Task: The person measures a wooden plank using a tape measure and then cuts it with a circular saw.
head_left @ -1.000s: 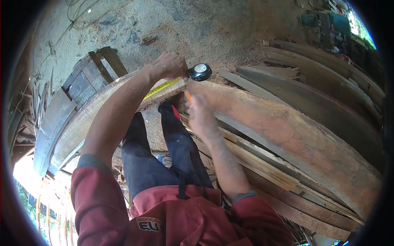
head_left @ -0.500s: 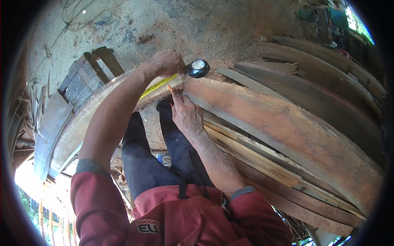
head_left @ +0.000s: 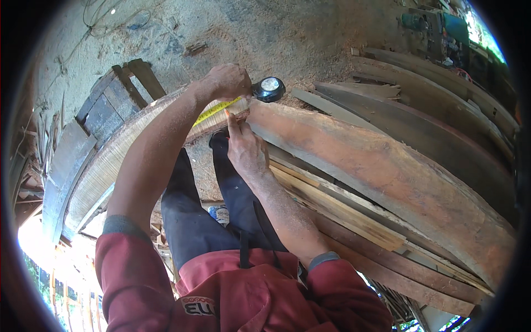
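My left hand (head_left: 227, 82) is closed at the black tape measure (head_left: 268, 90), which has a round silver centre. Its yellow blade (head_left: 215, 113) runs left along the pale sawn board (head_left: 99, 169). My right hand (head_left: 243, 145) grips an orange pencil (head_left: 227, 113), pointed at the board just beside the blade, close to the end of a reddish live-edge plank (head_left: 359, 157) that stretches to the right. My legs (head_left: 193, 221) show below the board.
Old grey boards and a wooden crate-like piece (head_left: 116, 97) lie at the left. Several curved-looking planks (head_left: 415, 116) are stacked at the right, with yellowish strips (head_left: 337, 216) below. A cord (head_left: 119, 16) lies on the dusty floor (head_left: 265, 39). Machinery (head_left: 442, 30) stands at the far right.
My right hand has shifted left and up to the yellow blade, with the pencil now at its edge. My left hand has stayed near the tape case with slight movement.
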### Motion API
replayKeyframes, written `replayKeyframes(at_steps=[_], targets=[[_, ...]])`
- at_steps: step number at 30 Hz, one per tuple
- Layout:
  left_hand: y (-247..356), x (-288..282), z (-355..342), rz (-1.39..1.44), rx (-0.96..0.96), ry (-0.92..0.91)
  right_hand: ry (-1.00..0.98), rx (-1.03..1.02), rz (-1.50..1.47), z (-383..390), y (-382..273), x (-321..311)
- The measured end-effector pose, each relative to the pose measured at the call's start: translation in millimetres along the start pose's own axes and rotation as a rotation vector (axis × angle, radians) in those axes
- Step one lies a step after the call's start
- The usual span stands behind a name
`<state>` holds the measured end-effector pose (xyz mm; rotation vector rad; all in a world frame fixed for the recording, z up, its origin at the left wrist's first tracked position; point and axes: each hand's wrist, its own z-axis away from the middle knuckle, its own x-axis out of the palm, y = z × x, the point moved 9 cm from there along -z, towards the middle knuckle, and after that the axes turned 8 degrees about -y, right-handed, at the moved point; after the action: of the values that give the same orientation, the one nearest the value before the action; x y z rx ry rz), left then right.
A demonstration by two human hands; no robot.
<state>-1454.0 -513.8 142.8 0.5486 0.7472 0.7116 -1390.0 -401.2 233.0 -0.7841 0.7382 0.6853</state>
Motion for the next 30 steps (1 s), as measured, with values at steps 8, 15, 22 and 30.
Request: replayKeyframes(at_steps=[8,15,22,30], targets=[[-9,2,3,0.112,0.065,0.027,-0.097,0.063,-0.042,12,-5,12],[-15,-10,-2,0.336,0.109,0.076,-0.094,0.065,-0.034,-7,1,-1],[-35,-10,5,0.154,0.214,0.166,0.031,-0.053,-0.008,-6,-9,27],[-12,-72,48,0.266,-0.035,0.474,-0.099,-0.002,0.036,25,26,27]])
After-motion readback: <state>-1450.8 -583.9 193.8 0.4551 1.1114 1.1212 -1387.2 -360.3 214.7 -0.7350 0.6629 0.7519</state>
